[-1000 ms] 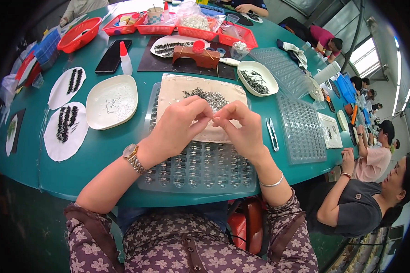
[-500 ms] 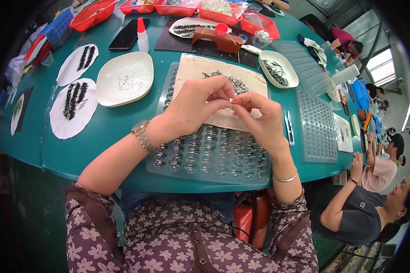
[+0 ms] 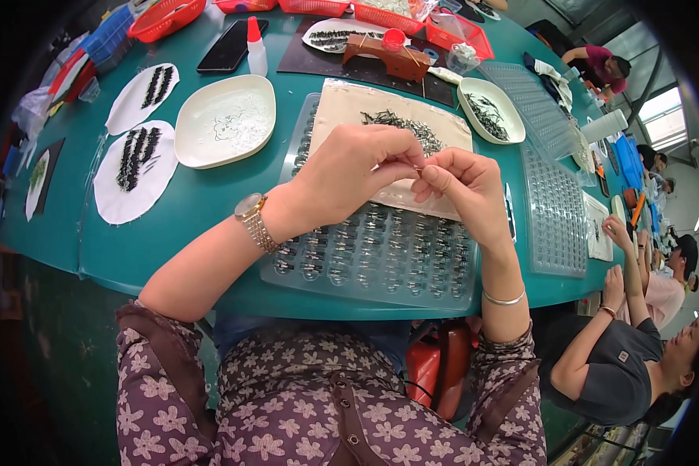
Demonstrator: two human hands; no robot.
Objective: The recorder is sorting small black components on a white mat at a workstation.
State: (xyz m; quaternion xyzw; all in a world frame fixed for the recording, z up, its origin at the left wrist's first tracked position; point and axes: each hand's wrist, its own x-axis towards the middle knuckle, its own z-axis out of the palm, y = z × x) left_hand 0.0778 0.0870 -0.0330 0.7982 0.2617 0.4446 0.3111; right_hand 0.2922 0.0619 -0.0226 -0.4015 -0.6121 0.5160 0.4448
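Head view: looked down over the worktop.
Small piece: was held above the beige pad, toward its near edge; too tiny to show direction or long axis.
Snips: lay fully visible earlier, then partly behind the right hand.
Left hand: nearly closed, pinched the piece.
Right hand: curled, pinched it too.

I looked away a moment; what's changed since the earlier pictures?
The view shifted: things on the table appear higher, farther right. The right hand now partly hides the snips; a co-worker's second forearm has appeared. The left hand still meets the right above the cloth pad; no grasp or release shows.
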